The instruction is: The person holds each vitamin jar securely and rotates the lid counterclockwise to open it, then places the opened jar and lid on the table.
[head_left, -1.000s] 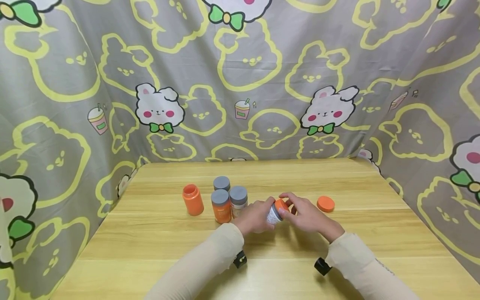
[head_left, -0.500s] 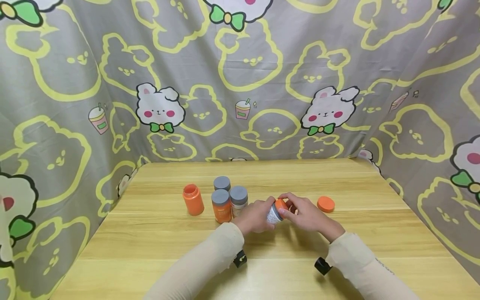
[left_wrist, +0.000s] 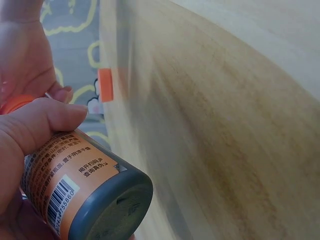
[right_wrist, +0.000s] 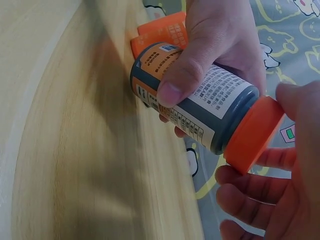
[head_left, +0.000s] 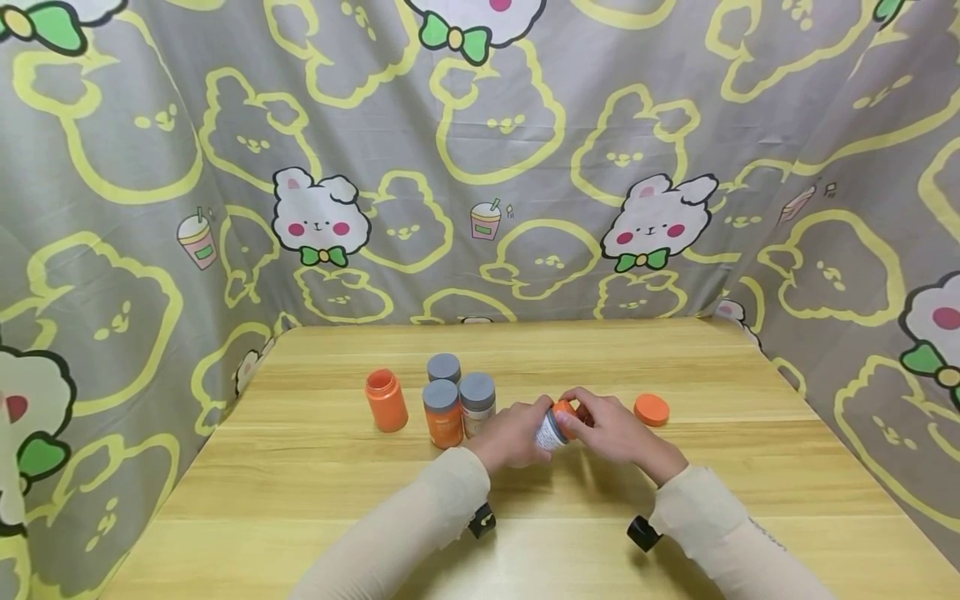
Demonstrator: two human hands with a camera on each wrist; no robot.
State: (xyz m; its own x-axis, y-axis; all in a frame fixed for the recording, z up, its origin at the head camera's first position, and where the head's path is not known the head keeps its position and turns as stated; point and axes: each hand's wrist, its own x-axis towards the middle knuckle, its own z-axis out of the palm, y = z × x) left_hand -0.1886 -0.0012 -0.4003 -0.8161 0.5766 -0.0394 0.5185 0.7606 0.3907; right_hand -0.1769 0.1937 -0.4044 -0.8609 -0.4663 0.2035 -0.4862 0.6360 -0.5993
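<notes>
My left hand (head_left: 517,433) grips a grey bottle (left_wrist: 107,185) with an orange and white printed label, thumb lying along its side. The bottle is tilted above the table, its base toward the left and its orange cap (right_wrist: 255,134) toward the right. My right hand (head_left: 617,429) holds that cap between thumb and fingers, as the right wrist view shows. The cap sits on the bottle's mouth; whether it is threaded down cannot be seen. To the right of this hand, another orange cap (head_left: 652,409) lies on the table.
Left of my hands stands an uncapped orange bottle (head_left: 387,402). Beside it are an orange bottle (head_left: 445,425) with a grey cap, a grey-capped pale bottle (head_left: 477,404) and a third grey cap (head_left: 444,367) behind. A patterned curtain (head_left: 480,167) surrounds the wooden table (head_left: 300,500).
My right fingers have shifted slightly around the orange cap, and the bottle has moved a little with them. The other bottles and the loose cap have stayed in place.
</notes>
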